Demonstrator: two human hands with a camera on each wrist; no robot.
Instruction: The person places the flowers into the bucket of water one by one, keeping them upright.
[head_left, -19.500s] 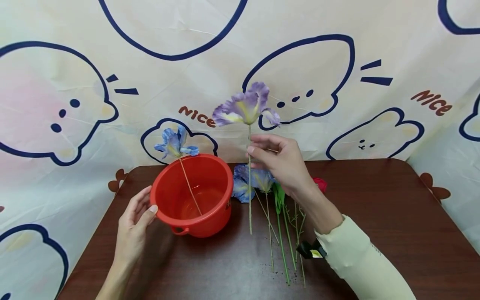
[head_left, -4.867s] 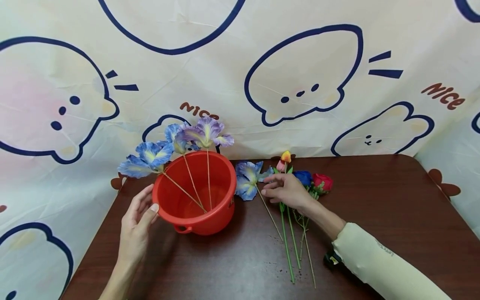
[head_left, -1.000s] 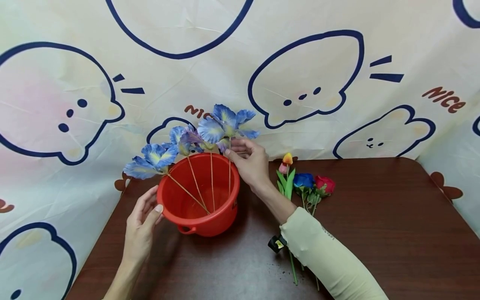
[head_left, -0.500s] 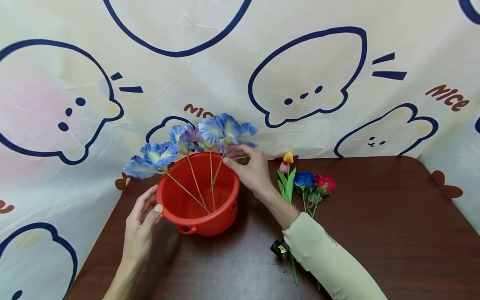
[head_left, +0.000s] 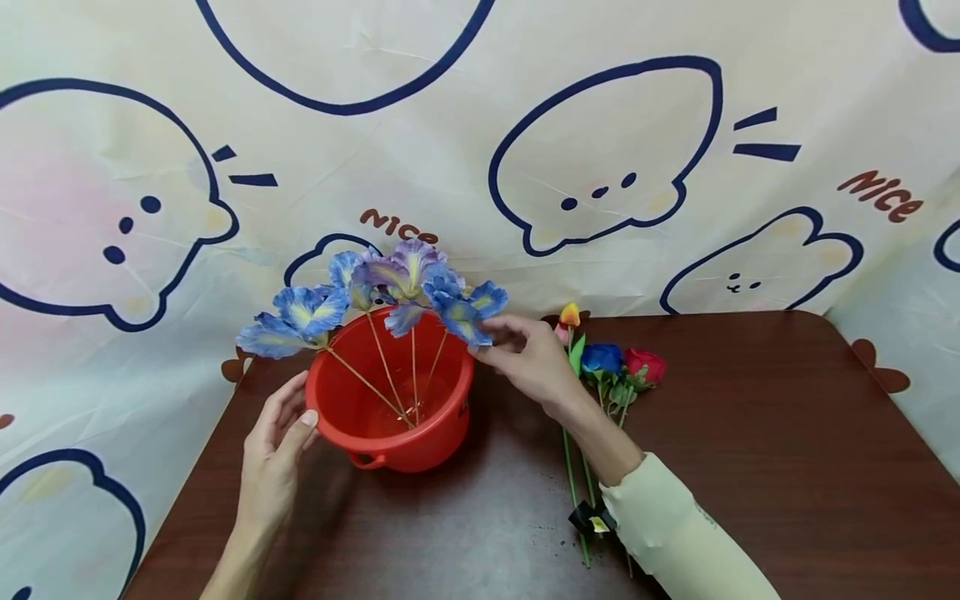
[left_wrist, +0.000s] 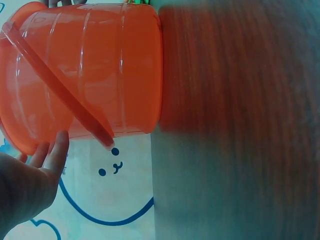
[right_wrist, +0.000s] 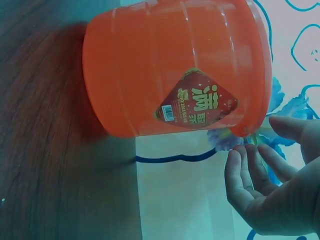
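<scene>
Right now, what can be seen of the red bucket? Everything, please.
The bucket is round, red and glossy, and looks like plastic. It has a rim, faint rings around its wall, a handle hanging down across its outer side, and a dark red diamond-shaped label on its right side. It stands upright on the table. Four flowers stand in it, heads above or past the rim. The left hand touches its left side near the rim.

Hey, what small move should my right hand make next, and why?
I'd probably let the right hand leave the blue flower beside it and reach for the yellow-orange tulip: that flower's stem leans inside the red bucket, the left hand rests against the bucket, and the tulip lies on the table.
</scene>
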